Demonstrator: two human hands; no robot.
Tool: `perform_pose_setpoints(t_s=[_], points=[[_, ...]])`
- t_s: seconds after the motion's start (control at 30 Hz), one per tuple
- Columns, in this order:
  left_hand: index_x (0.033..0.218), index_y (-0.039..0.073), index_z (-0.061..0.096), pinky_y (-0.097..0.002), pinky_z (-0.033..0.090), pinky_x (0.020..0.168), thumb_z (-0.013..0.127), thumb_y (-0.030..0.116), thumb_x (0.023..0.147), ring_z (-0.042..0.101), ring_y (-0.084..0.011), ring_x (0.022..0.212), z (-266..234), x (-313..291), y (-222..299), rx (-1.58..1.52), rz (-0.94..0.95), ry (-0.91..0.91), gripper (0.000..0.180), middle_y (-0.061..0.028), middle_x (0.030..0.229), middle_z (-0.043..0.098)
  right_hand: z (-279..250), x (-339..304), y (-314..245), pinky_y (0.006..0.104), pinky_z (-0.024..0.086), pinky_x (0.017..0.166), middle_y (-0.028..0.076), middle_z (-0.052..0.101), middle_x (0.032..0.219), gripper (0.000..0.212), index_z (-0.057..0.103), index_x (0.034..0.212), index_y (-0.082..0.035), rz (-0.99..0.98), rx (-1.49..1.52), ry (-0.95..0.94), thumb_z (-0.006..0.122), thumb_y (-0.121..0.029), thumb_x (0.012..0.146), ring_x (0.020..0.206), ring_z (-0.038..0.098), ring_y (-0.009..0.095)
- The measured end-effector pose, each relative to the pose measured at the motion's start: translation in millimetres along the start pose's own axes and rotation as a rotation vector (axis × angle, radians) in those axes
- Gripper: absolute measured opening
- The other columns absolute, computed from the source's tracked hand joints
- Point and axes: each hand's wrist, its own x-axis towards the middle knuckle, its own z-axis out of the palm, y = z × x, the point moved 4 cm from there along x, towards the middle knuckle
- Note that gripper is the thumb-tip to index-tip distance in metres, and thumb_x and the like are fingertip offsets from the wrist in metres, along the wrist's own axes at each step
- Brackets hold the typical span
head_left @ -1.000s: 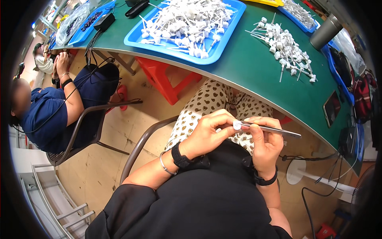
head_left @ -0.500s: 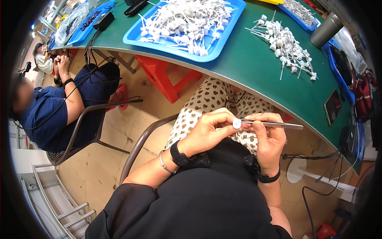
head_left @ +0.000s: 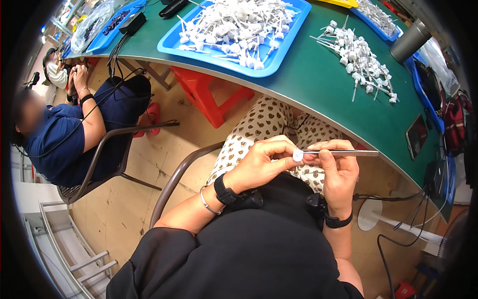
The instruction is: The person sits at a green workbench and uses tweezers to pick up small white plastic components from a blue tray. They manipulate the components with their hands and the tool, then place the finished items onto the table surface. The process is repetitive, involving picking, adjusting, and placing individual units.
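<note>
My left hand is closed in a pinch on a small round white plastic part, its flat face turned up. In my right hand is a pair of metal tweezers, gripped between thumb and fingers and pointing left. Their tips reach to the right side of the white part; whether they touch it cannot be made out. Both hands are close together above my lap, just off the table edge. Beyond them, a blue tray holds a heap of white plastic pieces with thin stems.
A loose pile of similar white pieces lies on the green table. A dark metal flask and a phone are at the right. To my left a person in blue sits beside a red stool.
The tweezers have turned slightly, their right end lifting a little. The view has shifted slightly. Both hands keep their hold.
</note>
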Motion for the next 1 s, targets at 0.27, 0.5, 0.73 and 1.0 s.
perform_pose_setpoints(t_s=[0.27,0.5,0.73,1.0], points=[[0.103,-0.001,0.071,-0.0256,0.055,0.073,0.067,0.004,0.095,0.066,-0.0129,0.084,-1,3,-5,-0.061,-0.022,-0.003,0.010,-0.0070,0.099,0.065,-2,3,1,0.0337,0.061,0.086,0.016,0.066,0.104,0.014,0.052,0.112,0.005,-0.015,-0.003,0.004,0.056,-0.003,0.101,0.093,0.071,0.021],[0.103,0.002,0.073,-0.0266,0.051,0.066,0.072,0.001,0.089,0.064,-0.0146,0.081,0,1,2,0.377,0.183,0.138,0.014,-0.0081,0.094,0.068,5,-5,0,0.0287,0.060,0.075,0.015,0.069,0.099,0.009,0.060,0.104,0.006,-0.310,-0.351,0.065,0.062,0.001,0.097,0.087,0.072,0.020],[0.102,0.003,0.073,-0.0277,0.051,0.065,0.073,-0.001,0.087,0.064,-0.0166,0.079,-2,-2,3,0.371,0.216,0.157,0.015,-0.0085,0.094,0.068,4,-4,5,0.0291,0.061,0.077,0.014,0.069,0.099,0.010,0.058,0.106,0.006,-0.159,-0.124,0.086,0.060,0.001,0.098,0.087,0.072,0.020],[0.100,0.002,0.073,-0.0285,0.051,0.065,0.073,-0.002,0.086,0.064,-0.0178,0.078,-2,-3,5,0.443,0.224,0.176,0.014,-0.0082,0.091,0.067,8,-5,8,0.0287,0.060,0.079,0.013,0.069,0.098,0.010,0.057,0.107,0.005,-0.164,-0.115,0.126,0.059,-0.002,0.099,0.087,0.071,0.017]])
